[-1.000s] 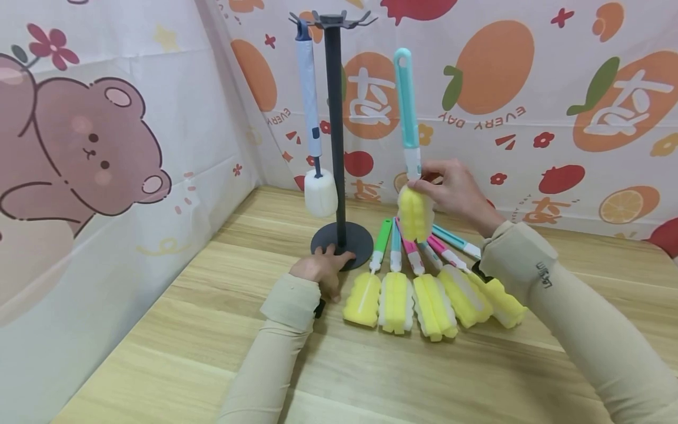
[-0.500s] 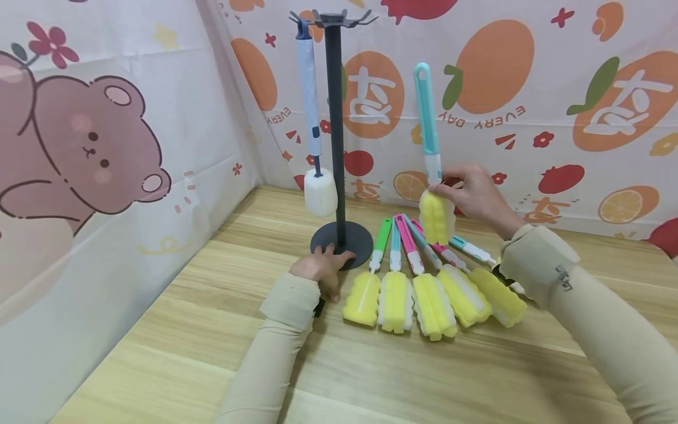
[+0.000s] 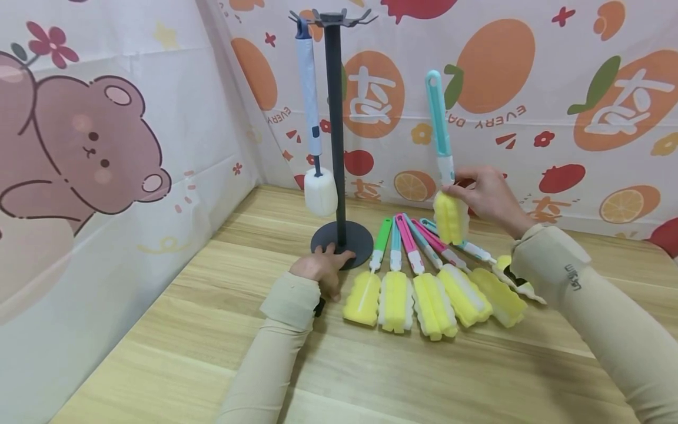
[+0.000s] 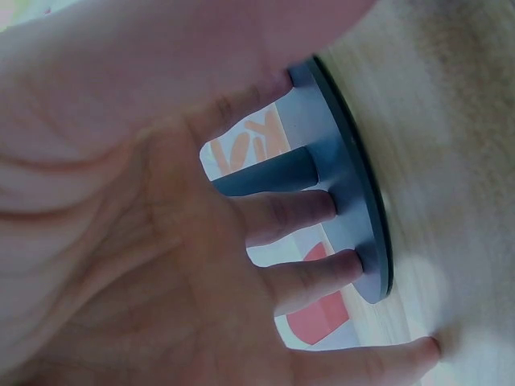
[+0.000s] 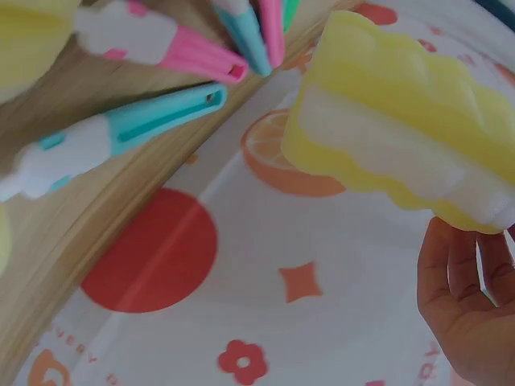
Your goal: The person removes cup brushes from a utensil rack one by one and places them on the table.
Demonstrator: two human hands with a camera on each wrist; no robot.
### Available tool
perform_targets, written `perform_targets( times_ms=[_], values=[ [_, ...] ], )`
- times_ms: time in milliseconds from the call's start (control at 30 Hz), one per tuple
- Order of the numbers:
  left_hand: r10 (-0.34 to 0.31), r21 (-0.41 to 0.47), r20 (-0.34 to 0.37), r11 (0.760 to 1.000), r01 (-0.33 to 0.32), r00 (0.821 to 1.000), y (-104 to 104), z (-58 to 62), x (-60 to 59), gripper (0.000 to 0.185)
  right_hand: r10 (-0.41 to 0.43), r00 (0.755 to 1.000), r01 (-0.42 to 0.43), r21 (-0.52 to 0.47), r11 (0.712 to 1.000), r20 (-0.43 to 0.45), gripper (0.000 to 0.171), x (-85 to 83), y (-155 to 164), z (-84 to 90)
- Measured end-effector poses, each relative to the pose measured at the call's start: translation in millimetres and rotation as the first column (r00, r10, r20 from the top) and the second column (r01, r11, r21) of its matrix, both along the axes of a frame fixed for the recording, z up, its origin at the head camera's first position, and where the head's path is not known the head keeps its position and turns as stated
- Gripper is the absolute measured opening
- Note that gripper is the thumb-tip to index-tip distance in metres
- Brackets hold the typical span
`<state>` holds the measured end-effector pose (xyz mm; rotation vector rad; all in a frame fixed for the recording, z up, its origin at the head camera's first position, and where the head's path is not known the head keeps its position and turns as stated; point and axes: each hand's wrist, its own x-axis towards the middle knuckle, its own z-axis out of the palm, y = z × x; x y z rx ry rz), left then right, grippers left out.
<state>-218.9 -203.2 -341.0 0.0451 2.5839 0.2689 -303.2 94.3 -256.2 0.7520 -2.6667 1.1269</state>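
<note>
My right hand pinches a sponge bottle brush where its white neck meets the yellow-and-white sponge. The brush hangs sponge-down over the table, its turquoise handle pointing up. In the right wrist view its sponge fills the upper right, and the handle is out of sight. My left hand rests with spread fingers on the round base of a dark stand. Fingertips touch that base in the left wrist view. From a hook at the stand's top left hangs a white-headed bottle brush.
Several yellow sponge brushes lie fanned out on the wooden table, handles toward the back. The rightmost one is partly covered by the right sleeve. A printed cloth rises behind the table, another at left.
My right hand has carried the turquoise-handled bottle brush to the right and slightly down, away from the stand. The left hand has stayed on the base.
</note>
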Motion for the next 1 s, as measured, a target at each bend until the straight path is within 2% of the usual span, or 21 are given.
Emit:
perform_targets(
  times_ms=[233,1000],
  values=[
    [0.026,0.013,-0.007,1.0,-0.026,1.0,0,0.6,2.0,0.097,-0.077,0.996,0.076,0.025,0.997,0.052,0.028,-9.3,14,-5.8],
    [0.038,0.007,-0.003,0.999,-0.038,0.999,1,1.2,2.7,0.098,-0.091,0.994,0.086,0.078,0.993,0.056,0.028,-19.5,32,-12.5]
  ],
)
